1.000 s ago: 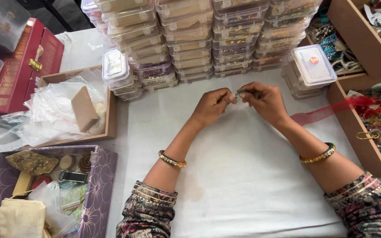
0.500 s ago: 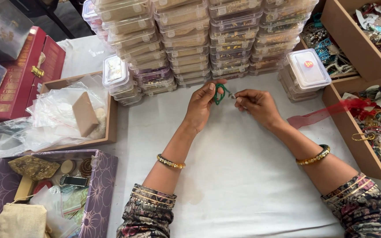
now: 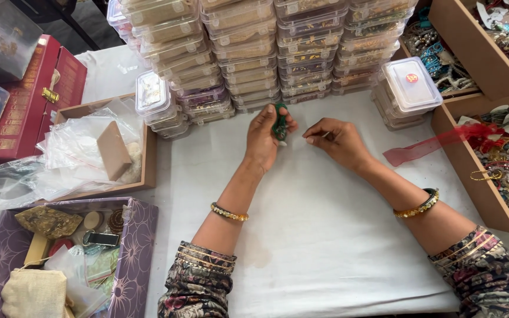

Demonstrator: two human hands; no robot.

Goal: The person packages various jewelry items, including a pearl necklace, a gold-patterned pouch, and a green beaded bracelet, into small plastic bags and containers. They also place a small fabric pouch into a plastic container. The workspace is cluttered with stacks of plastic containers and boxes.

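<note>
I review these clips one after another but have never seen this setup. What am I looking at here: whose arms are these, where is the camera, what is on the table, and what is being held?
There is no machine here. The camera sits on a person's head and looks down, so the two arms are the wearer's own. The left hand pinches a small green piece; the right hand holds something thin beside it, too small to identify. Both work over a white cloth. Behind them stand stacks of clear lidded boxes. Wooden trays of jewellery sit at the right, a tray of plastic bags and a purple box of odds and ends at the left.
</note>
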